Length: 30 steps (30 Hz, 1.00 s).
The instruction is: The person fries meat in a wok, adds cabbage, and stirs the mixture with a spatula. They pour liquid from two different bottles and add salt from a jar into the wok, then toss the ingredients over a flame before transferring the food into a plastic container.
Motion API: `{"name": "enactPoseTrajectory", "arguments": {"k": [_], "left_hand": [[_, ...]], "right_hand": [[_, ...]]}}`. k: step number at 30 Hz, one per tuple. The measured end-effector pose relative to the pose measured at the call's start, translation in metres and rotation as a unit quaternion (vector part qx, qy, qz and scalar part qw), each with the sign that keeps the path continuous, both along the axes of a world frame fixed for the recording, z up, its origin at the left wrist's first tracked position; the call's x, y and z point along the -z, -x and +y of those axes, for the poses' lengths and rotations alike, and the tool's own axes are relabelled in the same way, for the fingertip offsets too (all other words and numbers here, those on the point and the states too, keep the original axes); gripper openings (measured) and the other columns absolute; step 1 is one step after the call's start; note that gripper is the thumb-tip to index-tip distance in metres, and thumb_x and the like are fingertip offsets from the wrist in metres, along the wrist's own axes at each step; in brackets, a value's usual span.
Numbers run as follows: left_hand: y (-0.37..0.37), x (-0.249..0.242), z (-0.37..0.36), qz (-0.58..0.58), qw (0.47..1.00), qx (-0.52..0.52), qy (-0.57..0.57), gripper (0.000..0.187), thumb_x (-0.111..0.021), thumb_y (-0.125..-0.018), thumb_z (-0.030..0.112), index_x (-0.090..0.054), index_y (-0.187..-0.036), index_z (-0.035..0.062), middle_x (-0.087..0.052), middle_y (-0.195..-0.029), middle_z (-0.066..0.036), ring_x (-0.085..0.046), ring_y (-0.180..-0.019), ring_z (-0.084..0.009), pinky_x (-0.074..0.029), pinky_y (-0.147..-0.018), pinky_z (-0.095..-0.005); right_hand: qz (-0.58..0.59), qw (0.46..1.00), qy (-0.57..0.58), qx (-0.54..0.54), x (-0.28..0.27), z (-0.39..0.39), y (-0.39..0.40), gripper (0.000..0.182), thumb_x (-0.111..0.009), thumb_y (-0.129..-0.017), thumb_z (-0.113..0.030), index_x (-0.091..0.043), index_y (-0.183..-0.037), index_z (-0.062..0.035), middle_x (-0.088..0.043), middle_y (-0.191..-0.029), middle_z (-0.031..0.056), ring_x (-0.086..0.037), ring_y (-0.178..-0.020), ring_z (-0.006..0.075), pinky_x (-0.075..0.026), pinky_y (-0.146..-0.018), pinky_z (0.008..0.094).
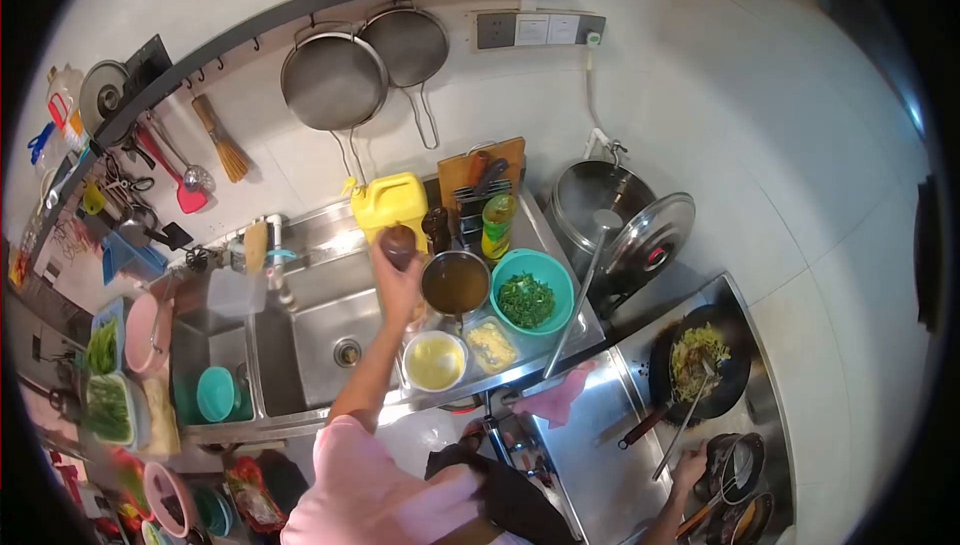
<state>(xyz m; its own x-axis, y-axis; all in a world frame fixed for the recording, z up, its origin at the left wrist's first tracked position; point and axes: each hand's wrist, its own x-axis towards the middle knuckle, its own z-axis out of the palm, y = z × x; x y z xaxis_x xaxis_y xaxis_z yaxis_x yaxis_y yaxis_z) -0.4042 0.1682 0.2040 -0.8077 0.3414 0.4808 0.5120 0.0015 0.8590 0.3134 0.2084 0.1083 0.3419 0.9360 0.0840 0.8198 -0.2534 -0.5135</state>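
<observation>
My left hand [398, 283] is closed round a dark brown bottle [398, 245], held up over the counter between the yellow jug [390, 205] and the pot of brown liquid [456, 283]. My right hand [688, 467] is low on the right with its fingers curled; whatever they hold, if anything, is hidden. It is beside the handle of a metal spatula [682, 427], with a visible gap. The spatula's head rests in a black wok [735, 385] holding shredded yellow-green food [697, 353].
A teal bowl of chopped greens [526, 301], a bowl of yellow liquid [435, 361] and a sink [330, 330] are on the counter. A long ladle [583, 290] slants beside a large pot [600, 195]. Strainers [735, 470] lie by my right hand.
</observation>
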Motion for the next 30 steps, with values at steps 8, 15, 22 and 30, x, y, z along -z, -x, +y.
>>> {"name": "enactPoseTrajectory", "arguments": {"k": [8,15,22,30], "left_hand": [[0.085,0.119,0.028,-0.091,0.991,-0.066,0.067,0.074,-0.08,-0.075,0.006,-0.039,-0.137,0.0036,-0.056,-0.123,-0.02,-0.056,-0.116,-0.033,-0.042,-0.102,-0.039],[0.012,0.08,0.036,0.046,0.992,-0.111,-0.029,0.067,-0.068,-0.073,-0.002,-0.04,-0.134,-0.0036,-0.048,-0.128,-0.025,-0.045,-0.125,-0.0393,-0.036,-0.108,-0.0469],[0.051,0.125,0.128,-0.182,0.974,-0.06,0.124,0.061,-0.081,-0.075,0.014,-0.048,-0.126,0.0049,-0.062,-0.114,-0.021,-0.059,-0.11,-0.0412,-0.047,-0.093,-0.0466],[0.026,0.043,0.088,-0.091,0.995,0.04,-0.033,0.049,-0.078,-0.074,0.008,-0.059,-0.118,0.0036,-0.066,-0.105,-0.018,-0.063,-0.1,-0.0344,-0.05,-0.087,-0.0379]], "right_hand": [[-0.002,1.0,-0.007,-0.013,-0.025,-0.001,0.018,0.061,-0.064,-0.085,-0.001,-0.046,-0.143,0.0024,-0.064,-0.083,0.0147,-0.062,-0.074,0.0265,-0.05,-0.071,0.0376],[-0.011,0.999,-0.014,0.038,-0.038,-0.028,0.004,0.058,-0.061,-0.087,-0.004,-0.048,-0.143,-0.0007,-0.067,-0.099,0.0142,-0.064,-0.085,0.0231,-0.05,-0.078,0.0339],[0.051,0.984,-0.052,-0.162,0.008,0.032,-0.032,0.043,-0.045,-0.105,-0.02,-0.046,-0.143,0.0008,-0.066,-0.12,0.0176,-0.064,-0.104,0.0287,-0.049,-0.099,0.0368],[0.014,0.969,-0.091,-0.231,-0.069,0.046,0.122,0.054,-0.058,-0.098,-0.024,-0.045,-0.144,-0.0005,-0.065,-0.12,0.0163,-0.064,-0.1,0.0233,-0.051,-0.086,0.0341]]}}
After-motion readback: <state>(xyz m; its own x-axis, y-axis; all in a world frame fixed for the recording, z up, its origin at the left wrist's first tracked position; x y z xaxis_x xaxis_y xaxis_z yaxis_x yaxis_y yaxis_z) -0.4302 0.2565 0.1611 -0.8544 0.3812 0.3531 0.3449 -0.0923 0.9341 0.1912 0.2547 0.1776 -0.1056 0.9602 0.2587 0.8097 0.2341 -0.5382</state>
